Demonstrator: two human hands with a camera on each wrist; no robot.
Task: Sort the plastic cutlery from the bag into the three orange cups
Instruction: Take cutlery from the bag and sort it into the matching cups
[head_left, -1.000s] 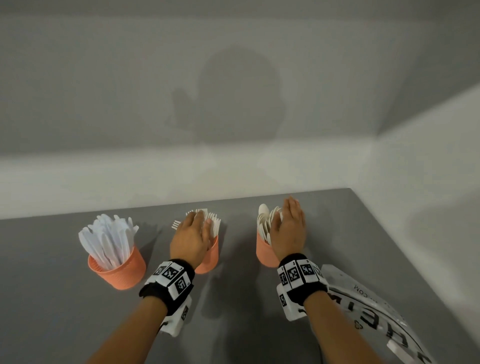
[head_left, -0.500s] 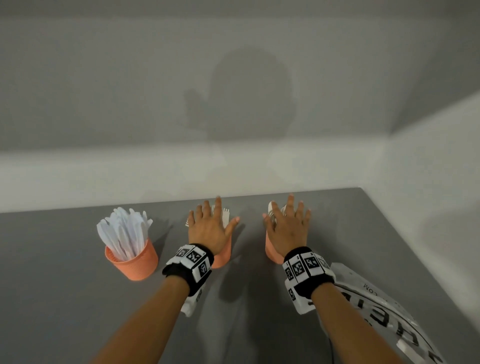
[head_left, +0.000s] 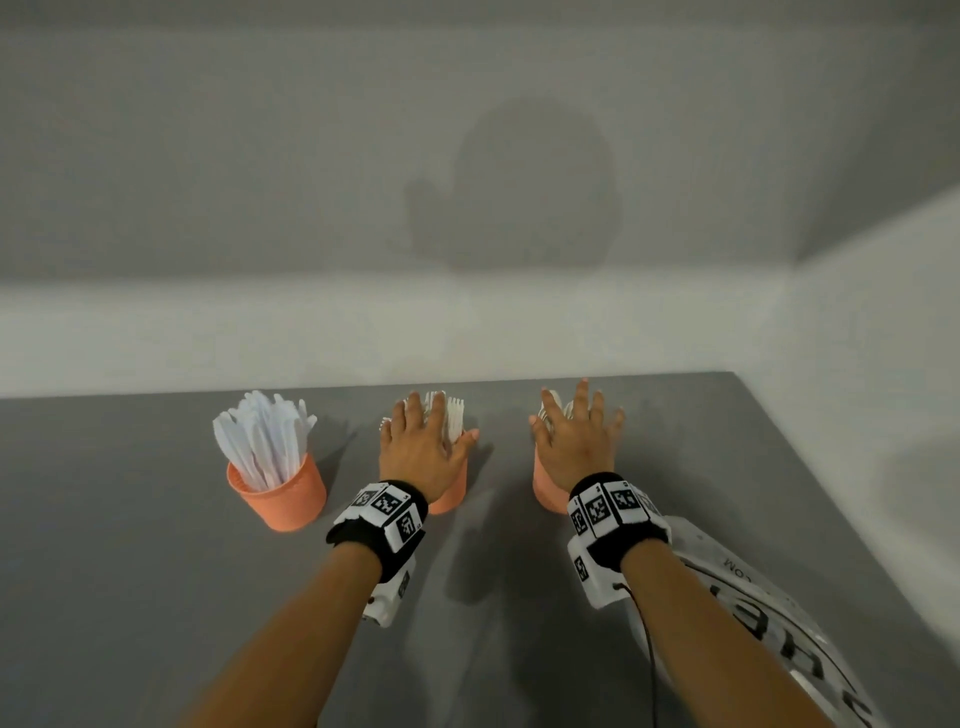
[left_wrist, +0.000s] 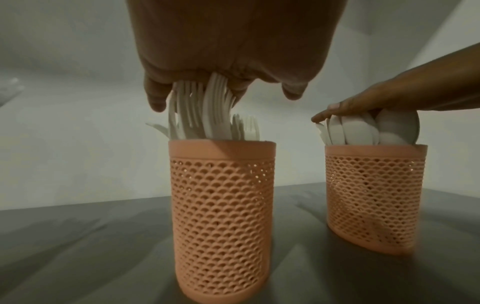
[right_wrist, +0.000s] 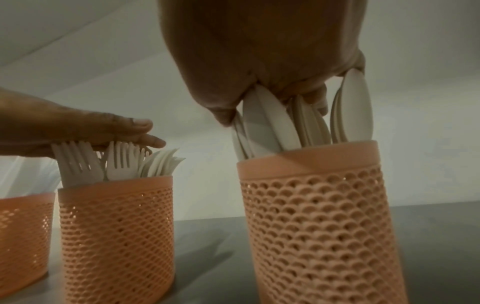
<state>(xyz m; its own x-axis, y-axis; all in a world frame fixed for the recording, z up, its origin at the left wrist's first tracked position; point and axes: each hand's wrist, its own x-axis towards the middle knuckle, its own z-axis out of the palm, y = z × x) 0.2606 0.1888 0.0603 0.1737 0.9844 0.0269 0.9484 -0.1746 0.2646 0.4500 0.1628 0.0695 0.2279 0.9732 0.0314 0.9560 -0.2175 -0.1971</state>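
Observation:
Three orange mesh cups stand in a row on the grey table (head_left: 130, 571). The left cup (head_left: 283, 496) holds white plastic knives (head_left: 262, 436). My left hand (head_left: 423, 447) lies flat, fingers spread, on the tips of the forks (left_wrist: 202, 115) in the middle cup (left_wrist: 221, 216). My right hand (head_left: 576, 447) rests flat in the same way on the spoons (right_wrist: 272, 123) in the right cup (right_wrist: 319, 222). Neither hand grips anything. In the head view both hands hide most of their cups.
The clear plastic bag (head_left: 769, 613) with black print lies flattened on the table under my right forearm, near the table's right edge. A pale wall runs behind the cups and along the right side.
Both hands went from curled around the cutlery tops to flat with fingers spread. The head view shifted, so the cups sit further right in the frame.

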